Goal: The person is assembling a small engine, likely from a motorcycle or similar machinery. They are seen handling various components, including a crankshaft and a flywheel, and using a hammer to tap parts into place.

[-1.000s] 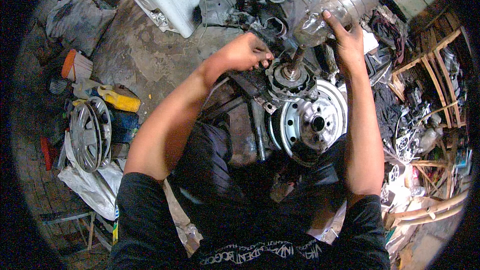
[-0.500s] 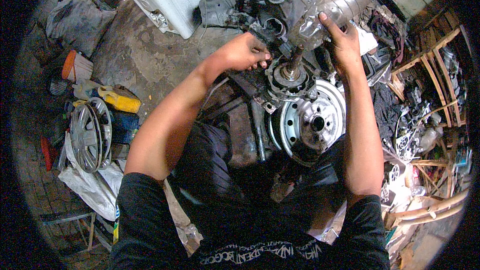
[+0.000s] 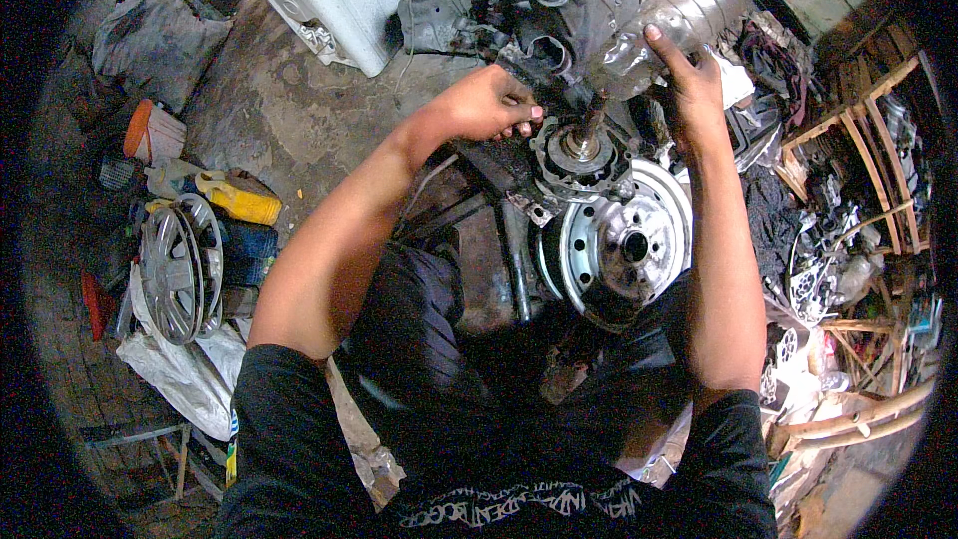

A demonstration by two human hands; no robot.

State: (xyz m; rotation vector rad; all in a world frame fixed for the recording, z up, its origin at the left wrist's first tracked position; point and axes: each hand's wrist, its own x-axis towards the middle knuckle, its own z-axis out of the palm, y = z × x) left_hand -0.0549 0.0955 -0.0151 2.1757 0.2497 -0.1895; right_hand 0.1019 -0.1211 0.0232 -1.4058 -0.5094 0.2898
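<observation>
Taking the clock from the metal housing (image 3: 583, 172), the right hand (image 3: 696, 90) curls round a clear plastic bottle (image 3: 689, 15) at one o'clock, whose thin, creased wall could buckle or slip under an uneven squeeze. The left hand (image 3: 491, 105), loosely curled at ten, hides whether it holds anything; a small part could drop from it. Beyond lie a steel wheel (image 3: 602, 274) at five, stained concrete floor (image 3: 269, 110) at nine-to-ten, a white box (image 3: 344, 5) at ten and wooden rack (image 3: 866, 145) at three.

Pale lettering (image 3: 519, 507) — across black shirt (image 3: 499, 451)
</observation>
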